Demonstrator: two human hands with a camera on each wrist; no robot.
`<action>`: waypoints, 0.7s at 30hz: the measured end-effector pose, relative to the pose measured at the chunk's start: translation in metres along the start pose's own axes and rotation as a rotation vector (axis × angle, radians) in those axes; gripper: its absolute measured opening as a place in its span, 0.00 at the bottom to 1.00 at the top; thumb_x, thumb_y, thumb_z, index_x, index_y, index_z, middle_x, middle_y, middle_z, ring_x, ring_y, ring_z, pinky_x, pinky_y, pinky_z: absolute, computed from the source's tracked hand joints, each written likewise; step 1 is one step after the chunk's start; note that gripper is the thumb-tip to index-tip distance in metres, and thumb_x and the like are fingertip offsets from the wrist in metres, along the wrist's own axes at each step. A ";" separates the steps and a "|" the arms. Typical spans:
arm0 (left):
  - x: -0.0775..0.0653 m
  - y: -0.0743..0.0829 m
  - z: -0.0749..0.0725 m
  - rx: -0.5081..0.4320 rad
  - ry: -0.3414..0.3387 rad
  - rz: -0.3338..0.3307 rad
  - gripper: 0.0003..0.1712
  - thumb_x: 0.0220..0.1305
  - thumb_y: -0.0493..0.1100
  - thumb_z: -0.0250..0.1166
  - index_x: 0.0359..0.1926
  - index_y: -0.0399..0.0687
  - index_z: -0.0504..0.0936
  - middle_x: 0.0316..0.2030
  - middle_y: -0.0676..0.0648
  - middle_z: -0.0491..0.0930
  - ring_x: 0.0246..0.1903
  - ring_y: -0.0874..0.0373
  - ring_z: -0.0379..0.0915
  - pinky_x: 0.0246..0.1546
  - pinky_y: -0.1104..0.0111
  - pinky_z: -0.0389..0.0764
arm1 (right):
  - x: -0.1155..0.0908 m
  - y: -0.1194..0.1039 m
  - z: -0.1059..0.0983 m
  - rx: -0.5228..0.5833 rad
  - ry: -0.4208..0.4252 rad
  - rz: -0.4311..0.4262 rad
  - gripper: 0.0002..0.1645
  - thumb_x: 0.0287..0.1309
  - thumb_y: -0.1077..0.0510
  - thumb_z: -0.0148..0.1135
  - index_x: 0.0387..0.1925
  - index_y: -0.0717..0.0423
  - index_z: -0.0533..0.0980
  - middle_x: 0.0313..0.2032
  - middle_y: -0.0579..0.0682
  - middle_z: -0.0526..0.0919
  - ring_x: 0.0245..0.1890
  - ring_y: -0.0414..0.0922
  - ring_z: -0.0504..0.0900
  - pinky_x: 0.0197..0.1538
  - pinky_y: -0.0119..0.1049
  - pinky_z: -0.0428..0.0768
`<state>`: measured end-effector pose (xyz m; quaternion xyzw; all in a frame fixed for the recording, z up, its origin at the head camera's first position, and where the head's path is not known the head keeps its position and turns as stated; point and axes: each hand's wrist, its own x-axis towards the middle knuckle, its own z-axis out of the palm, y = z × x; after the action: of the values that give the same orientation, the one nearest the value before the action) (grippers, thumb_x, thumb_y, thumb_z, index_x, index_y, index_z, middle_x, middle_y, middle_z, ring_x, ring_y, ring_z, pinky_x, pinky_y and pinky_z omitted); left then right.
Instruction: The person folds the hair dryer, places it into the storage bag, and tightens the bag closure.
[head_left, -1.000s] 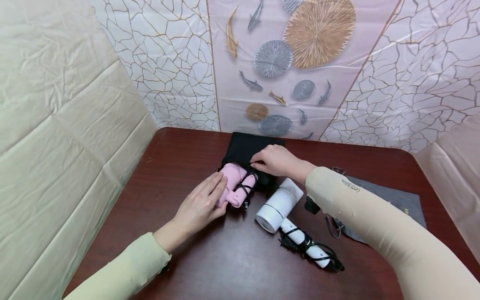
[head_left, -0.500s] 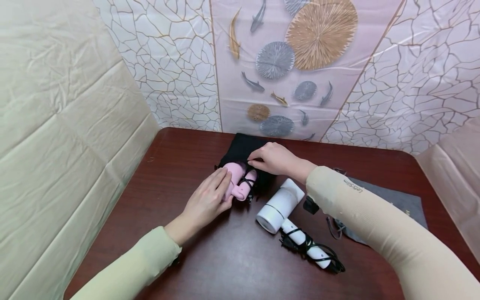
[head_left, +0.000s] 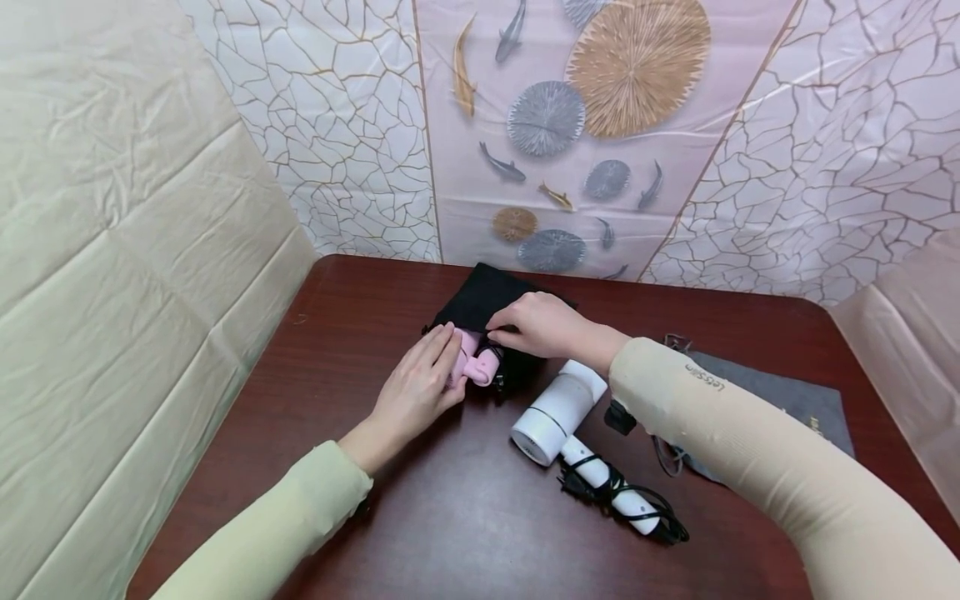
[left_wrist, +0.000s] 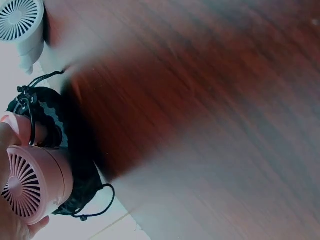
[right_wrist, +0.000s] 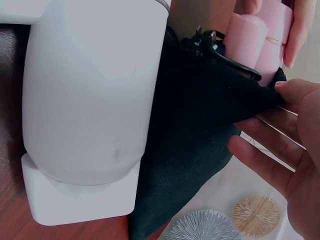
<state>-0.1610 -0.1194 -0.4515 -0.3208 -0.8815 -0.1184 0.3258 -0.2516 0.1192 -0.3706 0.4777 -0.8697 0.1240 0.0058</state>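
My left hand (head_left: pixel 416 379) grips a folded pink hair dryer (head_left: pixel 483 367), fingers over its barrel and thumb near its handle. The dryer's far part is inside the mouth of a black drawstring bag (head_left: pixel 483 296), so the cloth hides it. In the left wrist view the slotted round end of the pink hair dryer (left_wrist: pixel 61 172) sticks out of the bag. My right hand (head_left: pixel 542 325) pinches the edge of the bag's mouth between thumb and index finger, as the right wrist view shows. A dark cord lies beside the pink handle (right_wrist: pixel 245 42).
A white hair dryer (head_left: pixel 558 414) lies just right of the bag, its handle (head_left: pixel 611 483) wrapped in black cord. Under my right forearm lies a grey drawstring bag (head_left: pixel 810 400). The brown table (head_left: pixel 450 517) ends at a patterned cloth wall (head_left: pixel 360 125).
My left hand has moved forward with the pink hair dryer, and less of the dryer shows outside the black bag. My right hand has shifted slightly left with the bag's edge.
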 end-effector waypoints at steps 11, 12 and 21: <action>-0.001 -0.003 0.004 -0.028 -0.009 -0.077 0.36 0.55 0.39 0.78 0.63 0.25 0.80 0.62 0.29 0.81 0.62 0.35 0.79 0.65 0.49 0.80 | -0.003 -0.002 0.004 0.009 -0.013 -0.011 0.08 0.71 0.57 0.69 0.44 0.55 0.89 0.41 0.50 0.92 0.42 0.47 0.91 0.49 0.46 0.88; -0.001 -0.003 0.005 -0.031 -0.008 -0.086 0.36 0.55 0.39 0.78 0.63 0.25 0.80 0.62 0.29 0.81 0.62 0.36 0.79 0.65 0.49 0.80 | -0.003 -0.003 0.004 0.004 -0.020 -0.006 0.07 0.71 0.57 0.69 0.43 0.55 0.89 0.39 0.49 0.92 0.39 0.46 0.90 0.47 0.46 0.88; 0.000 -0.005 0.008 -0.085 -0.026 -0.179 0.36 0.57 0.39 0.78 0.64 0.25 0.80 0.61 0.28 0.81 0.61 0.35 0.80 0.65 0.49 0.80 | -0.005 -0.007 0.007 -0.063 -0.108 0.034 0.04 0.69 0.55 0.71 0.40 0.51 0.85 0.32 0.44 0.85 0.31 0.41 0.83 0.38 0.44 0.84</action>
<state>-0.1677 -0.1198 -0.4574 -0.2560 -0.9049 -0.1801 0.2885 -0.2425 0.1184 -0.3765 0.4683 -0.8803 0.0707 -0.0280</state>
